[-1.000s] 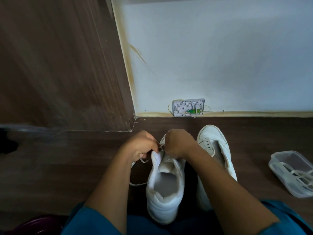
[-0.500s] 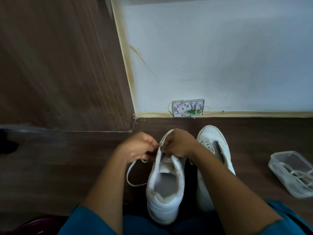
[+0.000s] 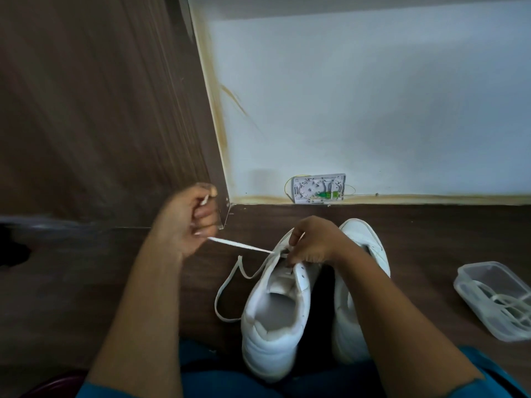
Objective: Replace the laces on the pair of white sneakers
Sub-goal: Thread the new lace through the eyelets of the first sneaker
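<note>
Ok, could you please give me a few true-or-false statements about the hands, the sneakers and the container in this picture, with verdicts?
1. The left hand grips a white lace stretched taut from the near sneaker. True.
2. The right hand hangs empty, away from both sneakers. False: its fingers hold the near sneaker at the eyelets.
3. The far sneaker stands beside the near one, partly hidden by the right forearm. True.
4. The clear container sits left of both sneakers. False: it sits to their right.
5. White laces lie in the container. True.
</note>
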